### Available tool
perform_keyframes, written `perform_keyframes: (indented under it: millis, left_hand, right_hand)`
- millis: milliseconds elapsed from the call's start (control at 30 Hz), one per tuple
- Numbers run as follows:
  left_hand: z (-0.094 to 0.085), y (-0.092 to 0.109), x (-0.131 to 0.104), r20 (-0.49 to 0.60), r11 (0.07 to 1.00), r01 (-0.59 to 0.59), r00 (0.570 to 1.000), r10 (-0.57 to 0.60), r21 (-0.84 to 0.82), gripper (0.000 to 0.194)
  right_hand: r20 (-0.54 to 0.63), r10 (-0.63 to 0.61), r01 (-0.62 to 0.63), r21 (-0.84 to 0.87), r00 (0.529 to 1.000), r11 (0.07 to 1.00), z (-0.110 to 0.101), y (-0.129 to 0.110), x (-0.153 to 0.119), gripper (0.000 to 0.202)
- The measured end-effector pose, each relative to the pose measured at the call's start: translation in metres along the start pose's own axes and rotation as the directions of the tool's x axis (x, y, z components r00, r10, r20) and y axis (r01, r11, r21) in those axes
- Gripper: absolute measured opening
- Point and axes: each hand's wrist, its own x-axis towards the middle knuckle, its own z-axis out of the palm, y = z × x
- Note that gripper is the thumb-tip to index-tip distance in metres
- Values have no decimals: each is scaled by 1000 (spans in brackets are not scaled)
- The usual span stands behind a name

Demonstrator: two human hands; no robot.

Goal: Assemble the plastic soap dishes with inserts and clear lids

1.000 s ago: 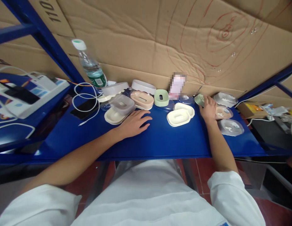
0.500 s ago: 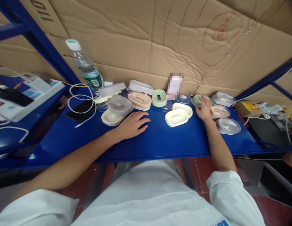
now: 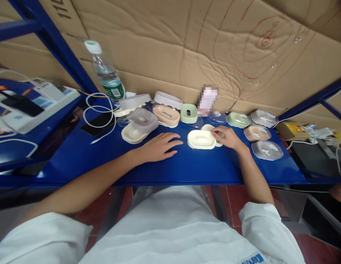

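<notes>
My left hand (image 3: 162,147) lies on the blue table with its fingers outstretched, holding nothing. Just right of it is a cream oval tray (image 3: 201,139), which looks like a soap dish part. My right hand (image 3: 226,137) has thumb and fingers closed at this tray's right end. Partly under the hand lies a second cream oval piece (image 3: 207,127). Left of my left hand, a lavender dish part (image 3: 144,120) overlaps another cream tray (image 3: 132,134). A peach dish (image 3: 166,116) and a green dish (image 3: 189,113) stand behind my left hand.
At right sit wrapped dishes: green (image 3: 238,120), peach (image 3: 257,133) and grey ones (image 3: 267,150). A water bottle (image 3: 107,75), a white cable (image 3: 100,125) and a dark phone (image 3: 97,124) are at left. The cardboard wall (image 3: 159,47) closes off the back.
My right hand has left the wrapped green dish and come left to the cream pieces. The front cream tray has shifted slightly left. My left hand stays open in nearly the same place.
</notes>
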Motion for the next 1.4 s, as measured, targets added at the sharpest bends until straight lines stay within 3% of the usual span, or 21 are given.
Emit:
perform_keyframes:
  millis: [200,300,433,533,633,733,900,1000,1067,1200,1300,1400]
  left_hand:
    - [7,9,1,57,990,-99,993,105,-99,68]
    - [14,12,2,64,980,-164,983,172,-115,73]
    - [13,14,5,47,987,-159,986,160,-20,63]
    - [5,12,4,15,987,-153,988,152,54,40]
    - [-7,3,0,-1,991,-117,993,117,68,20]
    - [-21,-9,-7,39,997,-17,999,14,71,19]
    - [-30,-20,-10,33,988,139,989,-142,61,58]
    - [-25,-19,-7,-47,993,89,995,-85,81,78]
    - [-22,-19,-5,-44,995,33,999,-29,98,76]
    - [-18,-22,-5,45,991,-5,999,-1,133,44]
    - [-16,-25,-6,86,991,17,996,-29,136,48]
    - [-12,-28,-5,86,993,25,996,-35,120,49]
  right_hand:
    - [-144,-90,76,-97,985,992,7,-39,22,46]
    - [-90,-152,129,-226,984,966,21,-61,51,54]
    - [-11,-98,87,-361,995,929,41,-80,91,61]
    - [-17,-73,61,-384,997,921,45,-85,106,43]
    - [-33,-97,78,-371,995,925,36,-85,94,32]
    - [-61,-156,129,-311,986,941,22,-84,61,32]
    - [-111,-306,298,-82,946,951,18,-89,10,33]
    - [-79,-354,354,-8,932,935,33,-98,-1,30]
    - [-41,-394,395,15,918,919,44,-105,-2,28]
    - [-17,-335,333,-76,942,940,60,-117,-2,35]
    - [-26,-264,251,-232,964,940,67,-123,-3,52]
    - [-53,-270,240,-321,961,916,73,-124,-4,52]
